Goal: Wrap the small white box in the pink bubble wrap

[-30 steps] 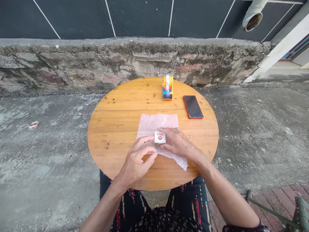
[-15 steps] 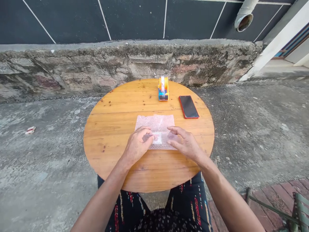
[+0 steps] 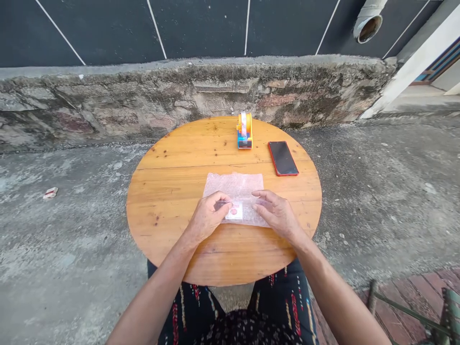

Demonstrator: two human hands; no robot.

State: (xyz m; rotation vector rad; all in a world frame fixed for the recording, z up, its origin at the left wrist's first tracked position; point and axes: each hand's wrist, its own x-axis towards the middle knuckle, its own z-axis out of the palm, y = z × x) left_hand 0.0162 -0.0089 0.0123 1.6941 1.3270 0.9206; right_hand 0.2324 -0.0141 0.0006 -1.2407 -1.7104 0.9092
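A pinkish sheet of bubble wrap [image 3: 235,183] lies on the round wooden table [image 3: 161,191]. On its near part rests a small white square packet [image 3: 234,212] with a reddish round mark, near my left fingertips. My left hand [image 3: 209,211] has thumb and forefinger nearly together on the wrap by the packet's upper left corner, apparently pinching a fold of it. At the right side of the sheet is my right hand [image 3: 276,211], its thumb and forefinger apart with clear wrap around them. The lower fingers of both hands are partly hidden.
A yellow and blue tape dispenser [image 3: 245,132] stands at the table's far side. To its right lies a phone [image 3: 283,158] in a red case. Beyond the table runs a rough stone ledge [image 3: 143,105] below a dark wall with a pipe [image 3: 368,26].
The near flap of bubble wrap has shifted, and the white packet shows more plainly. Both hands stay close to their former places; the whole view has moved slightly.
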